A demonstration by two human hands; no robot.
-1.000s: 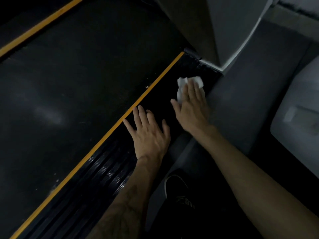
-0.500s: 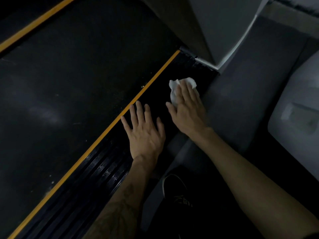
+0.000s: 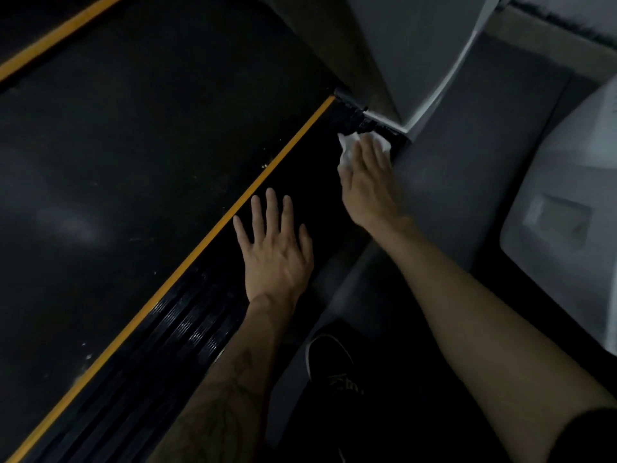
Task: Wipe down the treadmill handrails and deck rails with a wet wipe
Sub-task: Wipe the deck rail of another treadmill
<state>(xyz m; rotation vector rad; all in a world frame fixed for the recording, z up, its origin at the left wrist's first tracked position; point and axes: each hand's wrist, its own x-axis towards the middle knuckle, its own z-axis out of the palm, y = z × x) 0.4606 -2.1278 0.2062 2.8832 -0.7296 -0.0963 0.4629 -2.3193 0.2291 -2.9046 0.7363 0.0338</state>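
Head view: right hand (image 3: 365, 185) presses wipe (image 3: 349, 149) at rail (image 3: 187, 332) end

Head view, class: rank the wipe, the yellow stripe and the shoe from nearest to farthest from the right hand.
1. Wipe: under the right hand's fingers, at the rail's far end.
2. Yellow stripe: to its left, along the belt's edge.
3. Shoe: lowest in the picture, between the forearms.

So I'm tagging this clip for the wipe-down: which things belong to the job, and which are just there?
Job:
wet wipe under the right hand
ribbed deck rail with its yellow stripe
left hand flat on the rail

Just there:
treadmill belt
grey upright
shoe
grey floor
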